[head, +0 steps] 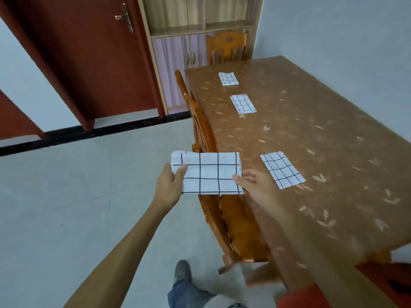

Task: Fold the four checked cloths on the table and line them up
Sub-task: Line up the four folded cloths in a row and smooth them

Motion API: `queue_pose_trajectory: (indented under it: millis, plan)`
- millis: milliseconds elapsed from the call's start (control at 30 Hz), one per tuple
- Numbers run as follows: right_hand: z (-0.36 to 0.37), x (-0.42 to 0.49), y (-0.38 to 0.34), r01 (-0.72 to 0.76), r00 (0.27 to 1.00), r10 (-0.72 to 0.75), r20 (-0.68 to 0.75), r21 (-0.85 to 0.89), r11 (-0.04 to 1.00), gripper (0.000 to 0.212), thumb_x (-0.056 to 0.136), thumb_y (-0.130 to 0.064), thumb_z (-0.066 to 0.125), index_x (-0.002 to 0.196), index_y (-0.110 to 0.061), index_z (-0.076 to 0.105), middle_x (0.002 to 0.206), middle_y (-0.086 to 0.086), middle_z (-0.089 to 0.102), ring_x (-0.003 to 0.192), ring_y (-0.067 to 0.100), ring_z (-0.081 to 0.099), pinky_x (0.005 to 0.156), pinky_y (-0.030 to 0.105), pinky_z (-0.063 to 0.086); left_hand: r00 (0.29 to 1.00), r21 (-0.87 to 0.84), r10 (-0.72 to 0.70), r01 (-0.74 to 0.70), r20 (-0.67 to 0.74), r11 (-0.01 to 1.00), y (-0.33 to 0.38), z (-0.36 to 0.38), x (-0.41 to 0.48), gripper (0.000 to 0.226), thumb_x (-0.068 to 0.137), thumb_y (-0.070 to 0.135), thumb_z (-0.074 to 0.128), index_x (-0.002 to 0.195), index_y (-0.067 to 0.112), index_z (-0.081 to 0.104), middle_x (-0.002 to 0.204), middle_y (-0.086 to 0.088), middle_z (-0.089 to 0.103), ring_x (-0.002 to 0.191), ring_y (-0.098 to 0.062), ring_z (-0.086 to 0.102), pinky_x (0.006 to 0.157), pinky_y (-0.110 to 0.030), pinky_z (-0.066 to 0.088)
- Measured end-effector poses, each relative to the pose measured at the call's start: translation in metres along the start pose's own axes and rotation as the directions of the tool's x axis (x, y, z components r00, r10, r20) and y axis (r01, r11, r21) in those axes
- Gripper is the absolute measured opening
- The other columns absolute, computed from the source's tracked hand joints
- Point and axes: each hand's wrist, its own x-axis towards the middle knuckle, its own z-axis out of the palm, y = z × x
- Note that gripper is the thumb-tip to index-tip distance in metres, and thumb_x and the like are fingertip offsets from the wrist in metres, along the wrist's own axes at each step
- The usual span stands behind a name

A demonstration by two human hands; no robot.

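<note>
A white cloth with dark checks [209, 173], folded into a flat rectangle, hangs in the air to the left of the table, above a chair. My left hand [170, 182] grips its left end and my right hand [255, 182] grips its right end. Three more folded checked cloths lie apart along the left part of the brown table [322, 134]: the near one [282, 170], the middle one [242, 104] and the far one [228, 78].
A wooden chair [220, 210] is pushed in at the table's left side, right under the held cloth. Another chair [226, 47] stands at the far end, before a cabinet [178, 63]. A red door [89, 52] is open at the left. My shoe [182, 271] is on the grey floor.
</note>
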Motion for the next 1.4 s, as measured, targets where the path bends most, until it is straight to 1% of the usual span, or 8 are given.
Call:
queue_pose_trajectory:
  millis: [133, 433, 667, 767, 833, 1033, 1233, 1400]
  plan:
    - [0.034, 0.05, -0.024, -0.03, 0.998, 0.029, -0.053, -0.015, 0.999, 0.013, 0.093, -0.04, 0.064, 0.1, -0.03, 0.068, 0.072, -0.016, 0.071, 0.058, -0.004, 0.062, 0.05, 0.006, 0.04, 0.997, -0.008, -0.006, 0.007, 0.078, 1.0, 0.012, -0.038, 0.072, 0.032, 0.103, 0.043, 0.043, 0.11, 0.012, 0.05, 0.094, -0.007, 0.065, 0.078, -0.019, 0.065, 0.054, -0.028, 0.052]
    - [0.082, 0.15, -0.071, -0.1, 0.973, 0.124, -0.194, 0.129, 0.987, 0.01, 0.098, -0.016, 0.06, 0.098, -0.016, 0.069, 0.055, -0.016, 0.064, 0.047, -0.002, 0.056, 0.045, 0.01, 0.039, 0.963, -0.024, 0.09, -0.086, 0.254, 0.996, 0.018, -0.07, 0.233, 0.024, 0.098, 0.031, 0.061, 0.093, 0.007, 0.065, 0.089, -0.009, 0.071, 0.081, -0.02, 0.068, 0.067, -0.026, 0.053]
    - [0.096, 0.223, -0.082, -0.157, 0.88, 0.188, -0.436, 0.106, 0.982, 0.016, 0.099, -0.022, 0.058, 0.091, -0.021, 0.072, 0.051, -0.013, 0.06, 0.046, 0.001, 0.049, 0.049, 0.018, 0.038, 0.886, 0.019, 0.185, -0.213, 0.424, 0.977, 0.029, -0.03, 0.37, 0.021, 0.095, 0.038, 0.063, 0.094, 0.018, 0.068, 0.089, 0.004, 0.072, 0.083, -0.012, 0.069, 0.065, -0.02, 0.054]
    - [0.101, 0.245, -0.092, -0.165, 0.825, 0.247, -0.509, 0.202, 0.965, 0.016, 0.098, -0.019, 0.059, 0.088, -0.016, 0.071, 0.051, -0.009, 0.056, 0.051, 0.011, 0.048, 0.054, 0.028, 0.04, 0.797, -0.007, 0.282, -0.329, 0.534, 0.944, 0.047, -0.015, 0.417, 0.022, 0.095, 0.036, 0.063, 0.092, 0.015, 0.069, 0.085, 0.004, 0.07, 0.083, -0.014, 0.067, 0.071, -0.025, 0.054]
    - [0.105, 0.257, -0.1, -0.189, 0.775, 0.263, -0.575, 0.187, 0.964, 0.021, 0.098, -0.019, 0.06, 0.079, -0.013, 0.068, 0.05, -0.005, 0.049, 0.052, 0.014, 0.046, 0.056, 0.032, 0.041, 0.724, -0.034, 0.335, -0.396, 0.603, 0.918, 0.059, -0.007, 0.446, 0.021, 0.095, 0.034, 0.063, 0.092, 0.014, 0.069, 0.082, 0.006, 0.067, 0.08, -0.012, 0.063, 0.067, -0.016, 0.047]
    - [0.104, 0.285, -0.11, -0.241, 0.643, 0.312, -0.699, 0.202, 0.949, 0.032, 0.097, -0.024, 0.061, 0.072, -0.004, 0.061, 0.058, 0.005, 0.053, 0.057, 0.016, 0.052, 0.058, 0.027, 0.047, 0.551, -0.135, 0.401, -0.46, 0.732, 0.877, 0.098, 0.034, 0.498, 0.012, 0.096, 0.027, 0.064, 0.098, 0.017, 0.069, 0.09, 0.01, 0.066, 0.087, -0.006, 0.063, 0.067, -0.016, 0.046]
    - [0.08, 0.313, -0.084, -0.304, 0.527, 0.348, -0.775, 0.21, 0.929, 0.038, 0.097, -0.027, 0.06, 0.069, -0.002, 0.053, 0.053, -0.003, 0.047, 0.053, 0.011, 0.049, 0.058, 0.028, 0.045, 0.353, -0.138, 0.284, -0.385, 0.891, 0.913, 0.112, 0.106, 0.53, 0.009, 0.096, 0.021, 0.064, 0.105, 0.021, 0.067, 0.096, 0.016, 0.07, 0.086, 0.003, 0.066, 0.064, -0.014, 0.054]
    - [0.041, 0.345, -0.04, -0.314, 0.437, 0.411, -0.8, 0.292, 0.903, 0.038, 0.096, -0.029, 0.061, 0.08, 0.006, 0.058, 0.057, 0.005, 0.05, 0.055, 0.014, 0.048, 0.06, 0.032, 0.046, 0.302, -0.102, 0.217, -0.353, 0.928, 0.93, 0.126, 0.186, 0.55, 0.015, 0.094, 0.016, 0.068, 0.107, 0.023, 0.067, 0.1, 0.013, 0.072, 0.095, -0.008, 0.07, 0.075, -0.024, 0.057]
